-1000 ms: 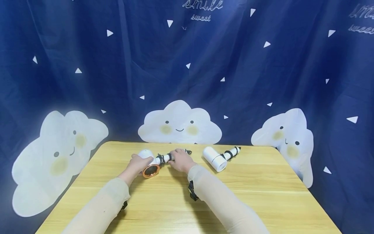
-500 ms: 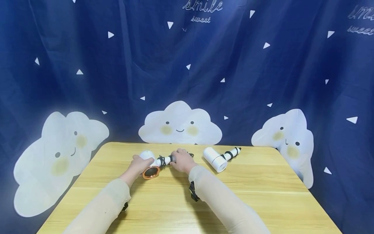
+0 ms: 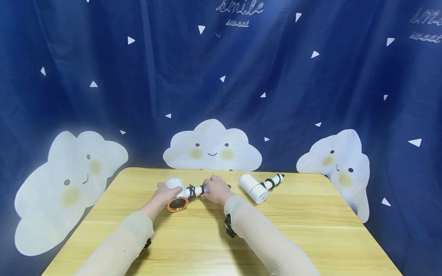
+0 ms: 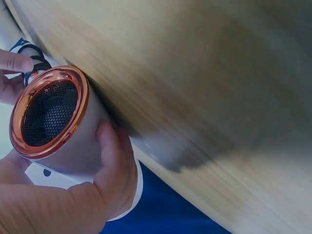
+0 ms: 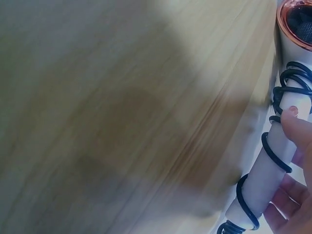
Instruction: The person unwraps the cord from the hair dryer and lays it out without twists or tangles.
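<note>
A white hair dryer (image 3: 174, 183) with a copper-coloured ring around its dark mesh end is at the left-centre of the table in the head view. My left hand (image 3: 163, 196) grips its barrel, fingers and thumb wrapped around the sides in the left wrist view. The mesh (image 4: 51, 114) faces that wrist camera. My right hand (image 3: 216, 190) holds the handle, covering its far end in the head view. From the right wrist, the thumb lies along the white handle (image 5: 257, 181), with fingers curled at its other side. A black cord (image 5: 277, 155) winds around the handle.
To the right of my right hand, a second white hair dryer (image 3: 253, 188) lies on the wooden table (image 3: 207, 245), its handle also wrapped in black cord. Behind the table's back edge hangs a dark blue curtain (image 3: 193, 69) with clouds and triangles.
My right hand has shifted slightly right and nearer, turning the handle a little. The cord end beyond it is now mostly hidden. My left hand keeps its grip; the second hair dryer stays put.
</note>
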Action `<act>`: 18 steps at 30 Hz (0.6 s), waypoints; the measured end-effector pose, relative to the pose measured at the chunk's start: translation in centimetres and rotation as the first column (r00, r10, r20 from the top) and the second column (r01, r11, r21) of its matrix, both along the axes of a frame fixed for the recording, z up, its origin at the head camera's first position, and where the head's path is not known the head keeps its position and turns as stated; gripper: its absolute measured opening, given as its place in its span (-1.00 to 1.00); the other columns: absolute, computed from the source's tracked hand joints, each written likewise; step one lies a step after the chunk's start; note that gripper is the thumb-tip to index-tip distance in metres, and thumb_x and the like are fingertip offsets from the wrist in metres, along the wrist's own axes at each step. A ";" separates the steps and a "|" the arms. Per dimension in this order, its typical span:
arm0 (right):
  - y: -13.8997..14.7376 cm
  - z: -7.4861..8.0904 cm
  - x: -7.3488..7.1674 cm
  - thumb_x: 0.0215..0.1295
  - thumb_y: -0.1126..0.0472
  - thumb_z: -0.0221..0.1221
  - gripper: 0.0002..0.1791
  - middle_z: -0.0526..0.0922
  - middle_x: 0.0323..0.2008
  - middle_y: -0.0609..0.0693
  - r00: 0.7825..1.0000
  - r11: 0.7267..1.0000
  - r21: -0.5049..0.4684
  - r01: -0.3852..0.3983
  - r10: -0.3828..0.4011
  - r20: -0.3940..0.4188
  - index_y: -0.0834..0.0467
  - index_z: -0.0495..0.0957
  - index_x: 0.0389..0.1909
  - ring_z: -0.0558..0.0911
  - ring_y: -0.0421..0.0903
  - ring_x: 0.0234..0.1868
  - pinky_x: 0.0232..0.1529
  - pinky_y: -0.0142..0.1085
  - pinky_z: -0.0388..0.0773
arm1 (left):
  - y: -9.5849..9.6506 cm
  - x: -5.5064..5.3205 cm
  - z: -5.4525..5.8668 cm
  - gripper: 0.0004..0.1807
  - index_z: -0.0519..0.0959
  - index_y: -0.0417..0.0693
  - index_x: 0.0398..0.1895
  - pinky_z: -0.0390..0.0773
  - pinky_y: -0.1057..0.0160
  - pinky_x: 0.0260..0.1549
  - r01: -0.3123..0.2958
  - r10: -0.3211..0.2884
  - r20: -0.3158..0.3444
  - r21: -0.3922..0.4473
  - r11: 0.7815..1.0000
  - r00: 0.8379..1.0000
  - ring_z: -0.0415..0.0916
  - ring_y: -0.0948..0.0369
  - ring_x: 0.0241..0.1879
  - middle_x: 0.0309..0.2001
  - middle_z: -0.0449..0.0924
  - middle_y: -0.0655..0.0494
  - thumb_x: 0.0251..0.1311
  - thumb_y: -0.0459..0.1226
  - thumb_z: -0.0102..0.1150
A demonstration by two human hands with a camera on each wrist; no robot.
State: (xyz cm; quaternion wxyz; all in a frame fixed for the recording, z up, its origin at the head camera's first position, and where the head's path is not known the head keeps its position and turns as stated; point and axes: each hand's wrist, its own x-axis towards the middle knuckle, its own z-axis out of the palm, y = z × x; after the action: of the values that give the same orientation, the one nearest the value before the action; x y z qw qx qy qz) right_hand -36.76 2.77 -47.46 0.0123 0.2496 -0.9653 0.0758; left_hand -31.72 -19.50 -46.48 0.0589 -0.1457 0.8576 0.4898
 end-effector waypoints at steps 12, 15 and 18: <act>0.5 0.4 0.0 0.09 -0.09 0.45 -0.48 0.52 -0.16 -0.09 0.999 0.999 -0.030 -0.038 0.037 -0.018 0.02 0.62 0.05 0.48 -0.12 -0.14 -0.10 -0.28 0.55 | -0.1 -0.1 0.1 0.04 -0.21 -0.44 0.39 0.64 -0.05 0.01 0.011 -0.014 0.017 0.154 0.988 1.000 0.35 -0.31 0.16 0.17 0.19 -0.52 0.16 -0.09 0.26; 0.5 0.3 -0.1 0.09 -0.05 0.46 -0.50 0.54 -0.18 -0.10 0.999 0.998 -0.036 -0.048 0.048 -0.001 0.03 0.61 0.03 0.52 -0.13 -0.15 -0.07 -0.27 0.58 | -0.2 -0.1 0.1 0.09 -0.26 -0.51 0.41 0.63 -0.04 0.02 0.010 -0.016 0.040 0.155 0.988 0.999 0.36 -0.28 0.16 0.20 0.15 -0.51 0.18 -0.06 0.23; 0.6 0.3 -0.2 0.10 -0.01 0.46 -0.54 0.60 -0.19 -0.13 0.998 0.998 -0.040 -0.053 0.055 0.033 0.05 0.60 -0.01 0.58 -0.16 -0.17 -0.03 -0.27 0.60 | -0.2 0.0 0.0 0.12 -0.28 -0.59 0.40 0.57 -0.06 0.11 0.012 -0.022 0.066 0.153 0.988 0.998 0.33 -0.26 0.17 0.24 0.10 -0.51 0.19 -0.03 0.19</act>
State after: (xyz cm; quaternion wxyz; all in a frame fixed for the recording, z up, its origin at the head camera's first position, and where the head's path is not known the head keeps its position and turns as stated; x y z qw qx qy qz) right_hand -36.99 3.37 -47.20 -0.0013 0.2740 -0.9566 0.0993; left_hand -31.76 -19.71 -46.47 0.1027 -0.1499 0.8162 0.5484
